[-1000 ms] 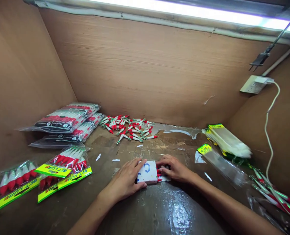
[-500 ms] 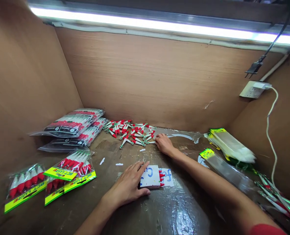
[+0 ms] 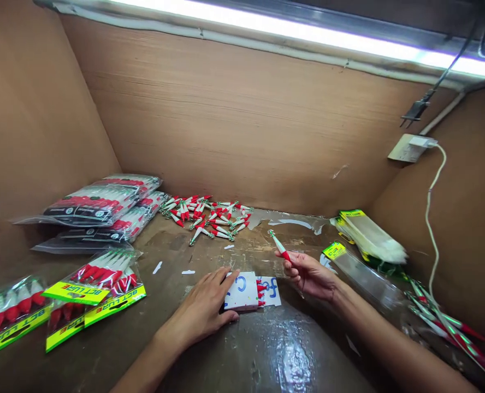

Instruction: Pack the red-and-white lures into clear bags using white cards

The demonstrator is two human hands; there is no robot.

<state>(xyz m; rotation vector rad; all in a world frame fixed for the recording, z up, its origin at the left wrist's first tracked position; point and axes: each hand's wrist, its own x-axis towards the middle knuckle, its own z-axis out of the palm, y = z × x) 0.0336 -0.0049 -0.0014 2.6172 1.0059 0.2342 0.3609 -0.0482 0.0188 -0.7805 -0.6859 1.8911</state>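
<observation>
Head view: the right hand [image 3: 308, 273] pinches one red-and-white lure [image 3: 281, 246] by its red end, green tip pointing far and left, above the table [image 3: 177, 349]. The left hand [image 3: 205, 297] cups the left end of a white box [image 3: 242, 295], thumb near, fingers far — probably to steady it, with red tips [image 3: 261, 290] showing at its right end. Loose lures [image 3: 201, 213] lie far off, seemingly within reach. Packets [image 3: 111, 265] at left read "BCT LURE" on yellow headers [image 3: 76, 293]; a clear bag [image 3: 363, 273] at right seems to match. Blue handwriting on the box shows a "C" — the rest is unclear.
</observation>
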